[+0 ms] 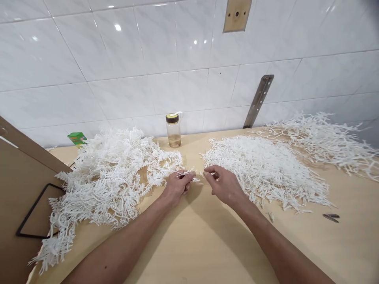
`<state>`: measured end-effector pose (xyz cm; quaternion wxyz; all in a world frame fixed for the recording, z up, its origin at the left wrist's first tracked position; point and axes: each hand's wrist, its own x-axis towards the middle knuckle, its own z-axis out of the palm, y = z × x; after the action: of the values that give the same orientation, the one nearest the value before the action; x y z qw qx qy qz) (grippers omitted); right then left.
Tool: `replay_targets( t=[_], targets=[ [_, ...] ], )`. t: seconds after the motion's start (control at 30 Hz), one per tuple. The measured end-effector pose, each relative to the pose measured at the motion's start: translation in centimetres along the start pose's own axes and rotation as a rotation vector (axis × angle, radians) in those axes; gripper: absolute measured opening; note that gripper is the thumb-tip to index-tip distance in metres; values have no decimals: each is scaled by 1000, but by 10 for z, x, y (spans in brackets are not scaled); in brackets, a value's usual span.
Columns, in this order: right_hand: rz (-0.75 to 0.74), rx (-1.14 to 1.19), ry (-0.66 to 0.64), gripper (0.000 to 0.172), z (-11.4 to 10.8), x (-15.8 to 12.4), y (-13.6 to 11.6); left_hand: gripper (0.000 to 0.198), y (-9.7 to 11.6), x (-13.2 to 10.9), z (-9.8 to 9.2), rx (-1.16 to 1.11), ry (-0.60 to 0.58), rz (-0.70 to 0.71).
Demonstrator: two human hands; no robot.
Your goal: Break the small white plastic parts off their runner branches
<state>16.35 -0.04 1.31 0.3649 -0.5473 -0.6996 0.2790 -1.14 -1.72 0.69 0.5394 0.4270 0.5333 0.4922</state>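
Observation:
My left hand (177, 185) is closed on a small white plastic strip piece (187, 173) at the middle of the wooden table (195, 244). My right hand (222, 184) is beside it, thumb and forefinger pinched together near the strip's right end; whether anything is in the pinch is too small to tell. A large tangled heap of white plastic strips (109, 177) lies left of my left hand. A flatter pile of white pieces (260, 169) lies right of my right hand.
A third white pile (322, 138) lies at the back right. A clear bottle (173, 130) with a brown cap stands by the tiled wall. A green box (77, 139) sits back left, a brown board (20, 197) leans at left, a small dark tool (331, 217) lies right.

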Motion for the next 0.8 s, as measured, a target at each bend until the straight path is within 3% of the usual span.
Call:
replay_targets(
  t=[0.07, 0.13, 0.5, 0.8],
  targets=[
    [56, 97, -156, 27, 2, -4, -7, 47, 0, -2, 2, 29, 12, 26],
    [72, 135, -225, 25, 5, -7, -12, 46, 0, -3, 3, 43, 6, 47],
    [130, 234, -224, 15, 17, -6, -6, 46, 1, -5, 5, 45, 3, 53],
    [7, 77, -206, 12, 16, -9, -11, 42, -6, -2, 3, 57, 1, 67]
  ],
)
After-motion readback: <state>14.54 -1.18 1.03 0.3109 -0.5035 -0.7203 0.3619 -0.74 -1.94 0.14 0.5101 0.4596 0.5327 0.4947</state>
